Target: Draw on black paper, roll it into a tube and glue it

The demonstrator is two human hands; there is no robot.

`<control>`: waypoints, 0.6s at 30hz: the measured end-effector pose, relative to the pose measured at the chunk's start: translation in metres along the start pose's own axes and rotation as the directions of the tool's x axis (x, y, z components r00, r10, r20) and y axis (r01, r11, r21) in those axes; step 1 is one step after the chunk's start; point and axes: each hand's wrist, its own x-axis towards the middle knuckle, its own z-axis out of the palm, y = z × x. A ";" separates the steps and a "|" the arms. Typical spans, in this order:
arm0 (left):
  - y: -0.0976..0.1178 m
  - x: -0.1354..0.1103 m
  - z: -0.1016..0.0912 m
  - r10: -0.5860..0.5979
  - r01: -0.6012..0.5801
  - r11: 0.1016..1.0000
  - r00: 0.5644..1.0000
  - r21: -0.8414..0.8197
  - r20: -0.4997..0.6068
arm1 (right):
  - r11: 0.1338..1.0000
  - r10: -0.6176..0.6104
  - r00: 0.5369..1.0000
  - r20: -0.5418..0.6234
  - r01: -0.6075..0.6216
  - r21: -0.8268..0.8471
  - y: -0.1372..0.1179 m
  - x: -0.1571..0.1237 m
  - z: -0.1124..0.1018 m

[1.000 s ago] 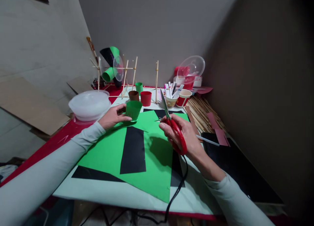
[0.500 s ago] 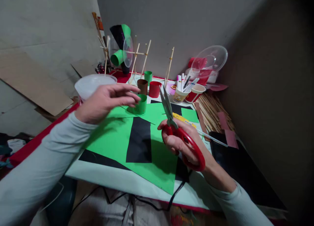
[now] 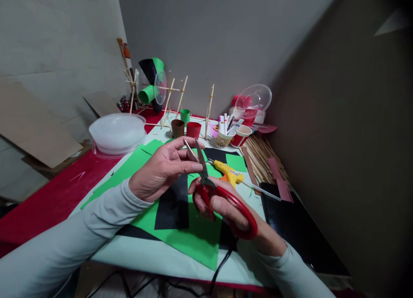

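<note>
My right hand [image 3: 226, 207] is closed around the red handles of a pair of scissors [image 3: 237, 214], held above the table with the blades pointing up and away. The two metal blades [image 3: 197, 153] stand slightly apart. My left hand [image 3: 161, 171] has come in from the left, and its thumb and fingertips pinch the blades near their tips. Beneath both hands lies a large green paper sheet [image 3: 193, 242] with a black paper strip [image 3: 172, 205] on top. A yellow glue gun [image 3: 227, 171] rests just beyond the scissors.
Brown [image 3: 177, 128], red [image 3: 193, 129] and small green [image 3: 185, 115] paper cups stand behind my hands. A white bowl [image 3: 118, 132] sits far left, marker cups [image 3: 224, 136] and a stick bundle [image 3: 264, 153] at right. A wooden stick frame [image 3: 167, 104] stands at the back. A black cord [image 3: 219, 268] hangs off the front edge.
My left hand let go of the green paper cup, rose, and came over to the scissors' blades. My right hand drew the scissors nearer and leftward. The glue gun came into view.
</note>
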 end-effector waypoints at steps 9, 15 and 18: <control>0.005 -0.002 -0.008 0.060 -0.059 0.998 0.998 0.031 -0.029 | 1.000 0.023 0.999 0.039 -0.023 0.010 0.015 0.004 -0.010; 0.014 -0.003 -0.025 0.084 -0.083 0.996 0.996 0.031 -0.040 | 0.994 0.069 0.986 0.152 -0.082 0.076 0.004 -0.004 -0.005; 0.021 -0.002 -0.038 0.127 -0.127 0.992 0.988 0.012 -0.092 | 0.982 0.130 0.980 0.153 -0.148 0.118 -0.010 -0.011 0.000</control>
